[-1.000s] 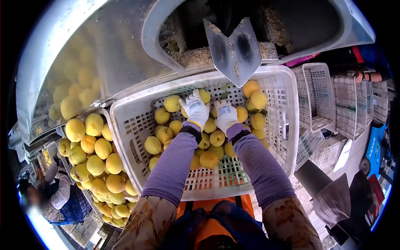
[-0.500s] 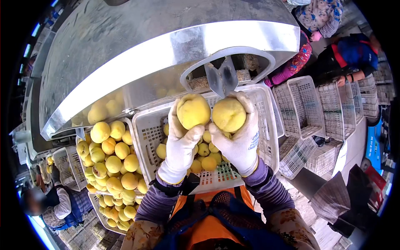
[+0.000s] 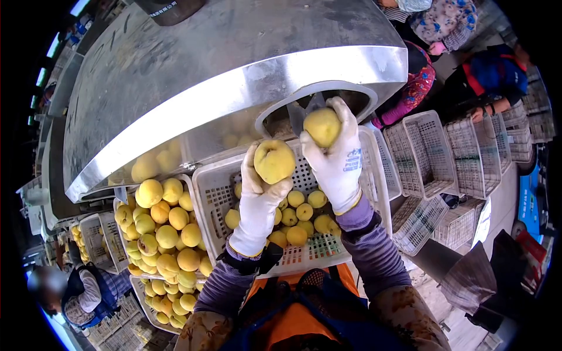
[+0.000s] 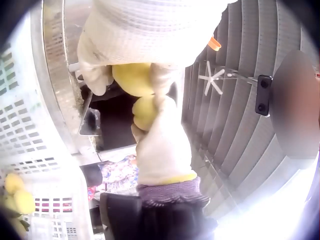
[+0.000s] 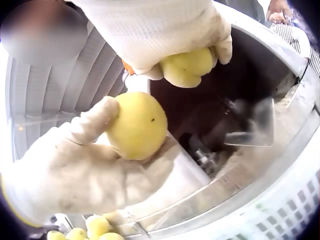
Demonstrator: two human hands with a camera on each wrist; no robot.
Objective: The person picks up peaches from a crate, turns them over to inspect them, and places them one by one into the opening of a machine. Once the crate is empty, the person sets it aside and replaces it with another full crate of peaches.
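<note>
My left hand (image 3: 256, 207), in a white glove, holds a yellow peach (image 3: 274, 162) between thumb and fingers above the white crate (image 3: 202, 199). The peach shows a small dark speck in the right wrist view. Farther forward, my gloved right hand (image 3: 339, 167) grips a second yellow peach (image 3: 322, 127) in front of the machine's oval opening (image 3: 357, 100). A metal V-shaped blade (image 5: 252, 125) stands in that opening, partly hidden by the right hand's peach in the head view. Several peaches (image 3: 297, 236) lie in the crate below both hands.
Left of the crate stands another crate heaped with peaches (image 3: 167, 236). The machine's metal hood (image 3: 246, 76) curves across the front. Stacked crates (image 3: 430, 152) stand on the right, near a person in a blue and red vest (image 3: 497, 76). Another person (image 3: 88, 286) works at lower left.
Both hands reached into the crate, then came up with a peach each. Since then, the right hand has moved forward to the opening, while the left stays above the crate. The head view has tilted up.
</note>
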